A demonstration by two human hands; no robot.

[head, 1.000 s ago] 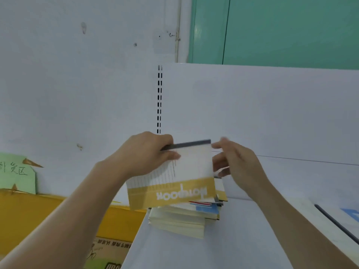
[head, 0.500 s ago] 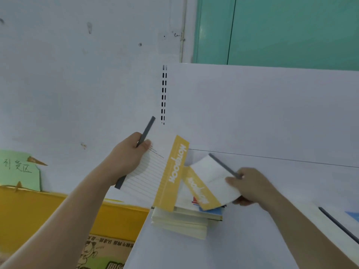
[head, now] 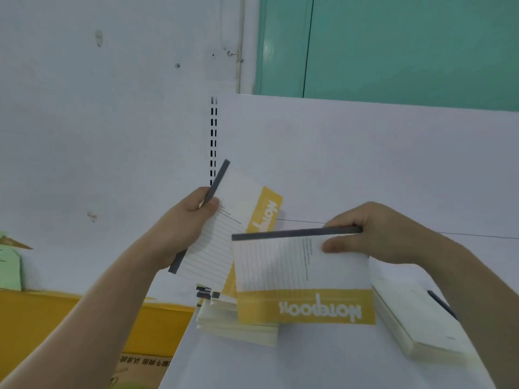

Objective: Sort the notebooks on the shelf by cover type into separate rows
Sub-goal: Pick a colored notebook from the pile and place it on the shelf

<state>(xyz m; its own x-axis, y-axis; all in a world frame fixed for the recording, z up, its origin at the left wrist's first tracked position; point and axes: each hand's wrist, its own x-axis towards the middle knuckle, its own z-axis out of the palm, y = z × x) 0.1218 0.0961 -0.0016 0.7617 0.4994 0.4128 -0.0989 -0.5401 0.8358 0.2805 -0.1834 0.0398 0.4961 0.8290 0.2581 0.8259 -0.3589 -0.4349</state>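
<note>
My left hand point(head: 186, 224) grips a white-and-yellow notebook point(head: 224, 228) by its dark grey spine, tilted on end above the shelf. A second notebook of the same cover point(head: 300, 279) hangs in front, held by my right hand point(head: 373, 234) at its grey spine, the yellow band with "Notebook" upside down at the bottom. Under both lies a stack of notebooks point(head: 238, 324) on the white shelf point(head: 309, 366). Its top covers are mostly hidden. A second pile of notebooks point(head: 415, 321) lies flat to the right, partly behind my right forearm.
The shelf's white back panel point(head: 365, 164) rises behind the notebooks, with a slotted upright point(head: 213, 141) at its left edge. Left of the shelf are a yellow bin point(head: 42, 313), a green label point(head: 9, 265) and a printed carton point(head: 140, 366). A teal door point(head: 393, 46) shows above.
One second ago both hands were at a single-looking yellow notebook. They have separated two copies; my right hand has carried its copy rightward and turned it spine-up, and the view has shifted, showing the right pile.
</note>
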